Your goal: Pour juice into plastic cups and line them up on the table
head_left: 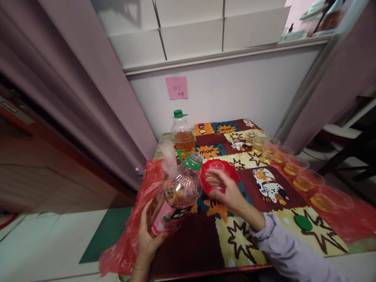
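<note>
My left hand [148, 235] grips the base of a large clear plastic jug [176, 196] with a pink label and amber liquid. The jug is tilted forward and its uncapped mouth with a green ring [194, 159] points toward a small clear cup [216, 169]. That cup stands on a red plate [232, 174]. My right hand [225, 190] has its fingers curled around the cup from the near side. A green cap [303, 222] lies on the patterned tablecloth [235, 235] at the right.
A second bottle [182, 133] with a green cap and amber liquid stands behind the jug. A stack of clear cups [169, 156] rises beside it. Several filled cups [305, 181] line the right edge on red plastic [352, 223]. A pink note [176, 87] hangs on the wall.
</note>
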A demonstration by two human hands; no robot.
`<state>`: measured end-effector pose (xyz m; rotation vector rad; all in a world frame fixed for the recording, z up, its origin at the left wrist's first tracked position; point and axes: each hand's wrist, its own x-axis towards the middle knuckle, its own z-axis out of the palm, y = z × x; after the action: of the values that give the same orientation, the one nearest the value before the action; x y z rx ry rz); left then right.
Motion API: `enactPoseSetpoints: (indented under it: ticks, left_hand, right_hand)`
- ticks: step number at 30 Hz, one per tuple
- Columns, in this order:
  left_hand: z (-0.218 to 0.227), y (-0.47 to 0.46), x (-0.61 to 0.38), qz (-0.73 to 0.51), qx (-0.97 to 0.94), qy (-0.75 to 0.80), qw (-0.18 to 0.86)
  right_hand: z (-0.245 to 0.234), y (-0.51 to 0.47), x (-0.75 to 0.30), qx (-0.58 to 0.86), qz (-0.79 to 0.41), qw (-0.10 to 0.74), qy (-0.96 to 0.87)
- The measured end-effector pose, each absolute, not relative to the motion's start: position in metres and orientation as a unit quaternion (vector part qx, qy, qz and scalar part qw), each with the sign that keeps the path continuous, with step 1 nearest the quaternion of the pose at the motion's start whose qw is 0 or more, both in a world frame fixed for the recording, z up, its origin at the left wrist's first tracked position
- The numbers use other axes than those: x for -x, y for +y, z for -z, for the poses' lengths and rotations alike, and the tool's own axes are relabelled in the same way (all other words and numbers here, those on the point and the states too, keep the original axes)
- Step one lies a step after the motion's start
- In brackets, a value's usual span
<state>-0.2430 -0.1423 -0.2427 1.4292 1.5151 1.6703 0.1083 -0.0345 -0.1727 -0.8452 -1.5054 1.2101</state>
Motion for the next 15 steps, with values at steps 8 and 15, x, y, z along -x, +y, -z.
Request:
enactPoseSetpoints:
  ticks: [8,15]
  left_hand:
    - [0.231,-0.146,0.231,-0.626,-0.484,0.551,0.264]
    - [0.205,-0.148,0.220,-0.663,-0.379,0.543,0.349]
  right_hand:
    - [0.201,-0.044,-0.039,0.220,-0.667,0.488,-0.518]
    - [0.197,-0.028,-0.036,0.206,-0.666,0.498,-0.517]
